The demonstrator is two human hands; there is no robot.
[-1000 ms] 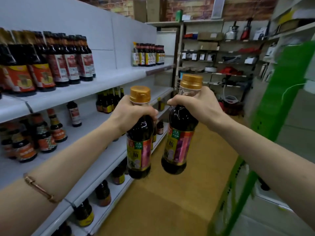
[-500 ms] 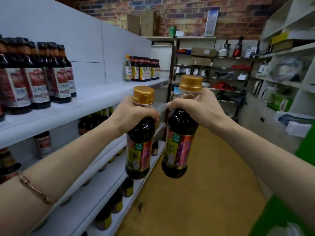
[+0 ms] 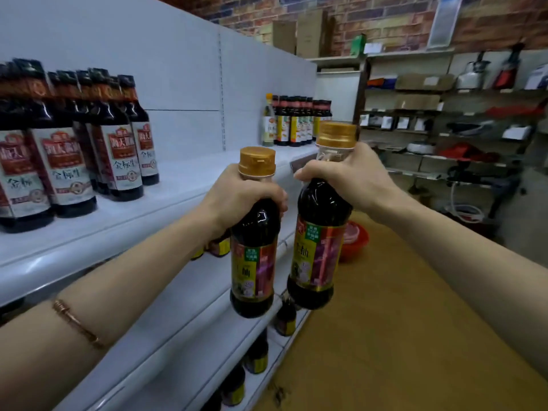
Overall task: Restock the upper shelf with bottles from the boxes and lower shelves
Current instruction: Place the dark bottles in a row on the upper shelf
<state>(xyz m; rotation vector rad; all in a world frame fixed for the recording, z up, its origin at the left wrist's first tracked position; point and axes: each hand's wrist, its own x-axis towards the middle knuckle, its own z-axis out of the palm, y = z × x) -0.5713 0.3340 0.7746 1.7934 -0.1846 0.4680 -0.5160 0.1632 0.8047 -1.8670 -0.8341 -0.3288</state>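
Bottles fill both our hands: the left hand (image 3: pixel 237 194) wraps its fingers round the neck and shoulder of one dark bottle (image 3: pixel 253 250), just under its gold cap (image 3: pixel 257 161), and the right hand (image 3: pixel 347 179) grips a second dark bottle (image 3: pixel 318 247) the same way, thumb and fingers curled tight at the neck. Both bottles hang upright, long axis vertical, bases well below the fingers, side by side and nearly touching out over the aisle. What the next move turns on, we judge, is this: the upper shelf (image 3: pixel 184 185) lies to the left of both bottles, its bare stretch sitting between the red-labelled bottles (image 3: pixel 118 161) at the near end and the far cluster of bottles (image 3: pixel 296 123) at the other. The left hand is the nearer one to that gap, so its bottle would likely go in first, and the base would need lifting above the shelf lip before sliding in. Much of the lower shelves (image 3: pixel 189 336) is hidden behind our forearms, the bottles there showing only in part. Motion blur smears the near labels, and we cannot make out any boxes to draw stock from.
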